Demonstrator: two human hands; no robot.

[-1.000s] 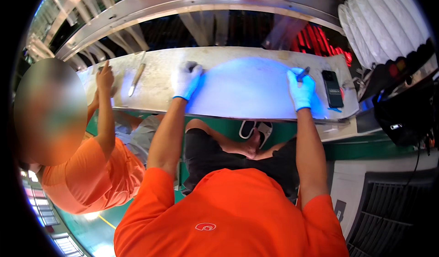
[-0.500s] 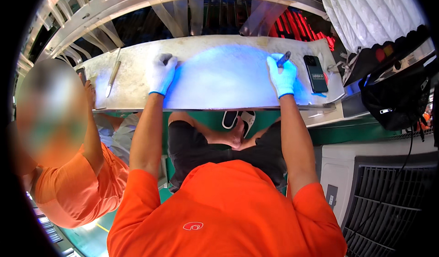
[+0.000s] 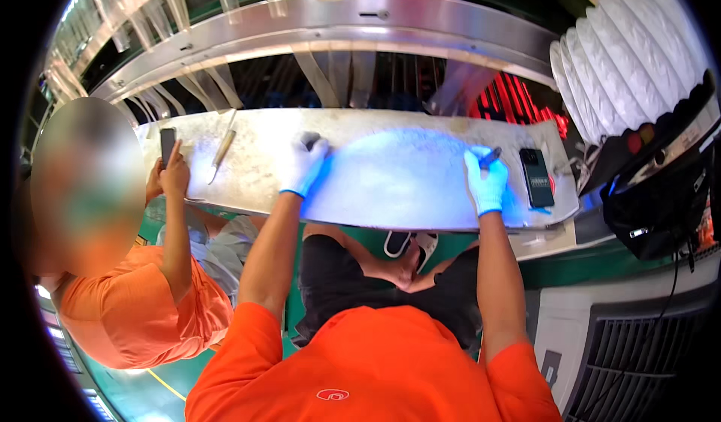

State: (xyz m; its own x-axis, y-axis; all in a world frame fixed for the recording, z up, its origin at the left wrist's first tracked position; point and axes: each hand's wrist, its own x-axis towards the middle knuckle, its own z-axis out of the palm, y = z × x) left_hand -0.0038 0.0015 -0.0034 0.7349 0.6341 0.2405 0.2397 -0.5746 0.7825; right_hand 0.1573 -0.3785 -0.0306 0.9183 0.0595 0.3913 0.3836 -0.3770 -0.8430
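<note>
Item one, dark pen-shaped tool [image 3: 490,156]: slim, short, blue-tinged under the light; we find it in the right hand [image 3: 488,180], over the right part of the worktop, its tip angled up and to the right. The white-gloved fingers are closed round it.

Item two, left hand [image 3: 304,165]: white glove, blue cuff, fingers curled; a dark patch shows at them, and we cannot tell whether it is a held thing.

Item three, worktop [image 3: 375,210]: pale, stained, lit blue between the hands, where we note a broad stretch for sideways movement. Its front edge runs just beyond the wearer's knees; a metal rail [image 3: 420,25] and clear hanging strips [image 3: 315,76] bound the far side.

Surroundings: dark phone [image 3: 536,180], just right of the right hand; white ribbed duct [image 3: 623,69] and black bag [image 3: 653,215] crowding the right end; pale-handled knife [image 3: 223,150], left of the left hand; farther left, a co-worker's hand [image 3: 176,176] at another phone [image 3: 168,146].
</note>
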